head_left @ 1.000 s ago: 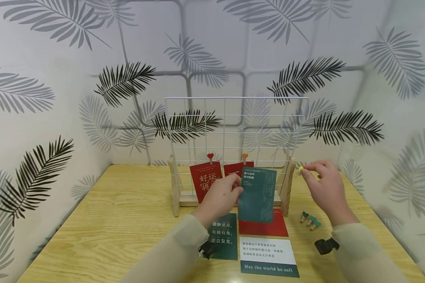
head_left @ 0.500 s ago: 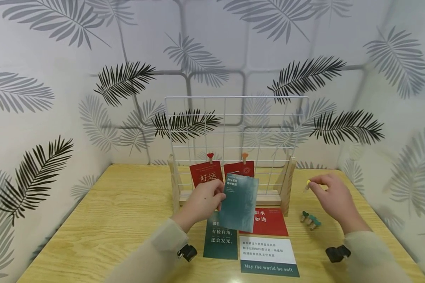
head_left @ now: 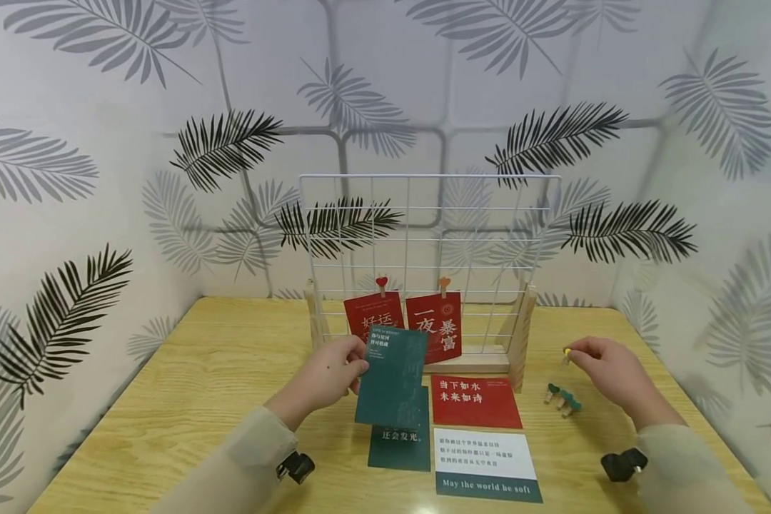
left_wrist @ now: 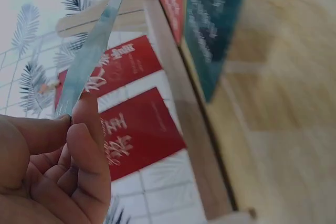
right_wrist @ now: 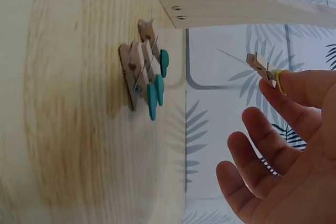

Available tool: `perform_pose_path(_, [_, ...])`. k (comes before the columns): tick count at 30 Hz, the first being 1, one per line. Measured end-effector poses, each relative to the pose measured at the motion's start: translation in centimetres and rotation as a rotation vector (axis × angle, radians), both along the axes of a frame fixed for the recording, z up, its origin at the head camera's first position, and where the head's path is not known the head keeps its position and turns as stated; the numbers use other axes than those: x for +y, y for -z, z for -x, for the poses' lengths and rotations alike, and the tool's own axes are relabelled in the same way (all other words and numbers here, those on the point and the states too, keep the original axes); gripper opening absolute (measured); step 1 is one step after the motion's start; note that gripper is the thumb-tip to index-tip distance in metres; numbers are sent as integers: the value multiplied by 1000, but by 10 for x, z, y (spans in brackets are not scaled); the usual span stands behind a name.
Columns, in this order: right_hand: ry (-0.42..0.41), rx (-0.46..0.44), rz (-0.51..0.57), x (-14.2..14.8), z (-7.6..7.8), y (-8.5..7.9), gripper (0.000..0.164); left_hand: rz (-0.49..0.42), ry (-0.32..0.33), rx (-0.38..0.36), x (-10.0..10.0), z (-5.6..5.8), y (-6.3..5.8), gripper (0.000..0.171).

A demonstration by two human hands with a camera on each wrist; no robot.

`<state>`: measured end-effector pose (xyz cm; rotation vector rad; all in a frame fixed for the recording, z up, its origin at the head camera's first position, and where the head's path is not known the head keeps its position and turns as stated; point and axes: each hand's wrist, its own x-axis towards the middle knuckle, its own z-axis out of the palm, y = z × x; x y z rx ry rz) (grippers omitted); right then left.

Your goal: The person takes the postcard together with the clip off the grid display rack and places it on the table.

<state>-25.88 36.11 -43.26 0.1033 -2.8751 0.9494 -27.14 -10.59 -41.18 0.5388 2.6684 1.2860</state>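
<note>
My left hand (head_left: 330, 371) pinches a dark green card (head_left: 392, 378) by its left edge, held up in front of the wire grid rack (head_left: 482, 246). In the left wrist view this card (left_wrist: 94, 51) shows almost edge-on between thumb and forefinger. Right of the rack, my right hand (head_left: 610, 371) pinches a small wooden clothespin (right_wrist: 261, 69) with a yellow end between thumb and forefinger; the other fingers are spread. Two red cards hang on the grid: one (head_left: 433, 325) under an orange clip (head_left: 445, 284), the other (head_left: 373, 310) under a red heart clip (head_left: 382, 283) and partly hidden by the green card.
On the table (head_left: 231, 400) lie a red card (head_left: 475, 403), a white-and-green card (head_left: 485, 464) and a dark green card (head_left: 398, 457), partly covered in view by the held one. Several green-topped clothespins (head_left: 563, 401) lie right of the rack's wooden foot (head_left: 519, 343).
My left hand has moved left and down with the green card, uncovering the orange-clipped red card. My right hand has come lower and slightly right, still pinching the yellow clothespin.
</note>
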Motion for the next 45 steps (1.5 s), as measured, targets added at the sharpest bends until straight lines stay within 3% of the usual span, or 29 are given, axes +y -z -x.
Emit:
perform_pose_path(7, [-28, -101, -12, 13, 0, 11, 35, -22, -27, -48, -31, -4, 16, 5])
perform_pose_path(12, [-53, -103, -81, 27, -2, 19, 28, -33, -41, -102, -54, -6, 27, 9])
perform_pose_path(19, [-88, -132, -106, 38, -4, 23, 25, 34, -55, -131, -74, -9, 39, 9])
perform_pose_path(28, [-136, -109, -158, 40, 1, 32, 21, 179, -94, -203, -75, -10, 46, 14])
perform_pose_path(32, [-144, -78, -201, 41, 2, 36, 20, 193, -95, -234, -73, -10, 47, 15])
perform_pose_path(42, [-159, -80, -242, 42, 3, 39, 21, 210, -14, -251, -65, -6, 51, 17])
perform_pose_path(45, [-163, -78, -242, 40, 2, 38, 21, 245, -22, -234, -64, -5, 51, 17])
